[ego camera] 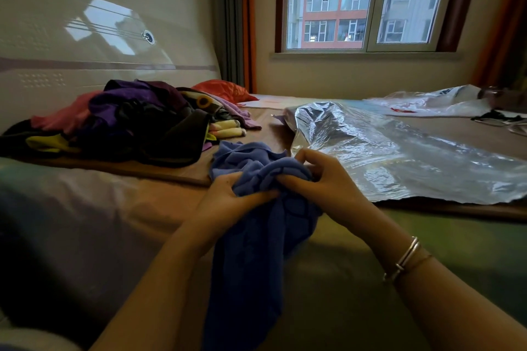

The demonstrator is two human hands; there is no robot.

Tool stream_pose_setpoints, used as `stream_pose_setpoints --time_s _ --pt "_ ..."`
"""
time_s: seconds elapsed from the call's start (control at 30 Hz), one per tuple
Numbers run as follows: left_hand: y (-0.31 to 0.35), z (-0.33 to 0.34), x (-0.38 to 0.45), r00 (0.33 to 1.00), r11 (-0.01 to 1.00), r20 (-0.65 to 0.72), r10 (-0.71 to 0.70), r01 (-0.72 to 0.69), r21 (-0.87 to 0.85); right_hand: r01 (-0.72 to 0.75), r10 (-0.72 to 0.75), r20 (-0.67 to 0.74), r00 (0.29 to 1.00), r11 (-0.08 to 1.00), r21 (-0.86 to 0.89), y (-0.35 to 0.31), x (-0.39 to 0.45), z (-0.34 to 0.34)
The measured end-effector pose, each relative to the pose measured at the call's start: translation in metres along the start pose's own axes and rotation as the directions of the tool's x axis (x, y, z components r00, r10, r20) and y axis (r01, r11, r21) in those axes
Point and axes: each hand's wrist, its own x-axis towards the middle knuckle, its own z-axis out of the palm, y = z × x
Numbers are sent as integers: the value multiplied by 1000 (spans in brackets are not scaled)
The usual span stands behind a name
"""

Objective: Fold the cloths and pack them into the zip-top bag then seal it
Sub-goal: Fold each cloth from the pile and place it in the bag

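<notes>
Blue cloth (256, 236) bunched in both hands' grip, beside bag (399, 157) edge.

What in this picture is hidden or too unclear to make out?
- Head view: the blue cloth runs off the bottom edge, and the left hand and right hand cover its bunched middle.
- The clear plastic bag: its zip end is cut off by the right edge, so open or sealed is unknown.
- The clothes pile: the garments overlap, so they cannot be counted.

Both arms fwd; left hand (228, 196) & right hand (322, 179) fingers curled, gripping.
</notes>
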Motion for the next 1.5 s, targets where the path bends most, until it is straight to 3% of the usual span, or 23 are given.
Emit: stream_pose_setpoints --time_s 0.13,0.27,0.4,0.6,0.67,0.8,0.97,1.03,1.13,1.27,1.4,1.5 --pt "-4 -8 4 987 996 -149 53 -63 -60 -76 104 183 978 985 -155 7 -3 -6" --pt "-3 -14 2 988 989 -113 107 -117 -91 -31 160 253 954 894 -446 18 -10 -9" --pt "-5 -17 -1 989 967 -144 28 -63 -246 -56 134 207 969 937 -345 10 -13 -16" --pt "-3 -23 -4 989 993 -145 -34 17 -114 -85 93 138 986 994 -66 -8 -23 -34" --pt "-5 -21 -6 992 995 -94 -88 83 -51 -130 140 149 979 989 -76 -10 -28 -42" --pt "-8 -7 -7 997 988 72 -12 1 153 -111 174 135 976 920 -377 -1 -37 -59" --pt "-23 16 -3 970 931 241 21 -107 350 -44 234 177 956 710 -703 16 -53 -89" --pt "-31 29 -2 968 812 243 64 -192 552 -27 294 196 935 613 -789 20 -59 -96" --pt "-34 40 0 941 516 305 146 -335 788 -28 359 201 911 543 -839 22 -66 -97" --pt "-30 47 2 908 417 381 175 -419 806 -51 398 174 900 495 -867 23 -67 -94" --pt "-28 40 2 947 283 308 90 -321 904 -14 434 130 891 312 -950 24 -61 -87" --pt "-23 34 -4 968 253 237 83 -250 935 5 432 99 896 212 -977 18 -56 -79"
